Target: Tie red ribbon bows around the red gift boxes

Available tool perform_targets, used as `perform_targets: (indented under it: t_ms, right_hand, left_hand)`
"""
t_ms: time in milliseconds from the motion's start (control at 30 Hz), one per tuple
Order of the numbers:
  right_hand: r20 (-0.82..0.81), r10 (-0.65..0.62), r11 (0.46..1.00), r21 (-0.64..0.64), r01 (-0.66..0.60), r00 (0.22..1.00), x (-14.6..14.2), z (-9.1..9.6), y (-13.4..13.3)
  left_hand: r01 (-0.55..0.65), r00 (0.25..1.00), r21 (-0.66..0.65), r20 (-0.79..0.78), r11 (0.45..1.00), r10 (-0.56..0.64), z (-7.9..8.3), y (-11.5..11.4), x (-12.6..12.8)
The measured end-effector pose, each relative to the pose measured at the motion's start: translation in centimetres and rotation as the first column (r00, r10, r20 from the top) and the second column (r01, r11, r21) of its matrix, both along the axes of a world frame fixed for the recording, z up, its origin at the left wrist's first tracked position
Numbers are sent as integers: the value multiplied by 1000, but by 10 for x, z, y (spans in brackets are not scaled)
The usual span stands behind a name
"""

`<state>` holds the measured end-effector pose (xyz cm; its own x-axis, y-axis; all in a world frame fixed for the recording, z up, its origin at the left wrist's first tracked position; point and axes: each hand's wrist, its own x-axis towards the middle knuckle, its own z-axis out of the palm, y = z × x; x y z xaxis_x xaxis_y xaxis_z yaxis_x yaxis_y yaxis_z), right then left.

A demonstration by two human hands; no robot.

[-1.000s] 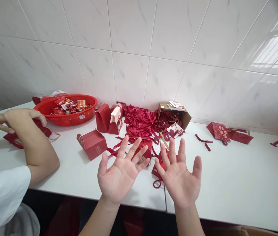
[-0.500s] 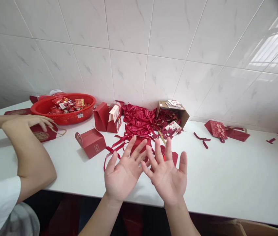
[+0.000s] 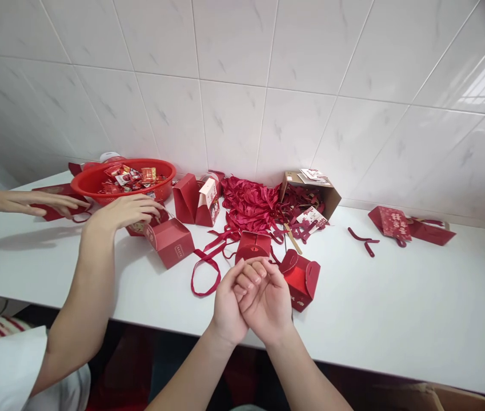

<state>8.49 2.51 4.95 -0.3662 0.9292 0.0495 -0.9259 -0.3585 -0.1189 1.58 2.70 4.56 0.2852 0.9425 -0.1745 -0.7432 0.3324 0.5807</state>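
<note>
My left hand and my right hand are drawn together above the table's front edge, palms turned up. Curled fingers of the two hands overlap, and nothing shows in the palms. Part of the left hand's fingers is hidden by the right hand. Just beyond them stands a small red gift box, its lower part covered by my hands. To the right, an open-topped red box shows a bright red inside. A dark red ribbon loop lies left of my hands.
A co-worker's hands reach among red boxes at left, near a red basket of wrapped sweets. An opened red box is closer. Ribbon pile and cardboard box stand by the wall; more red packaging lies right.
My hands have gone from spread fingers to curled and overlapping. The co-worker's near hand has moved right with a red box, and the other hand now shows. The view has shifted slightly left.
</note>
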Motion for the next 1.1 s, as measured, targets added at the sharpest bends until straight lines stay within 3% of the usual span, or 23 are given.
perform_targets:
  t_ms: [233,467,633,700,833,900,967,1033,1100]
  right_hand:
    - [63,-22,998,-55,25,998,-4,1,0]
    - [62,-33,998,-57,36,998,-10,-3,2]
    - [30,-11,991,-134,15,999,-11,-3,3]
    - [22,-8,989,-148,11,1000,-9,-5,2]
    - [65,17,994,-106,-10,998,8,-16,-8]
    - [139,-70,995,-60,79,988,27,-21,-13]
    - [222,-235,971,8,239,946,55,-24,-16]
    - [289,-421,905,71,419,860,90,-26,-16]
    - [354,-576,805,92,586,737,128,-30,-14]
  left_hand:
    - [-108,989,-10,-104,994,106,-2,2,-2]
    - [-180,982,-93,46,979,184,-2,1,3]
    - [-224,972,-40,-90,974,219,-3,1,2]
    - [-165,961,39,-221,986,169,-3,-2,0]
    - [61,903,140,-430,988,5,-8,-9,-6]
    - [54,878,160,-478,986,30,-16,-10,-14]
    - [-35,836,187,-533,982,132,-27,-6,-26]
    - [-132,753,222,-612,966,244,-42,-2,-41]
    - [-197,605,293,-715,936,351,-58,1,-56]
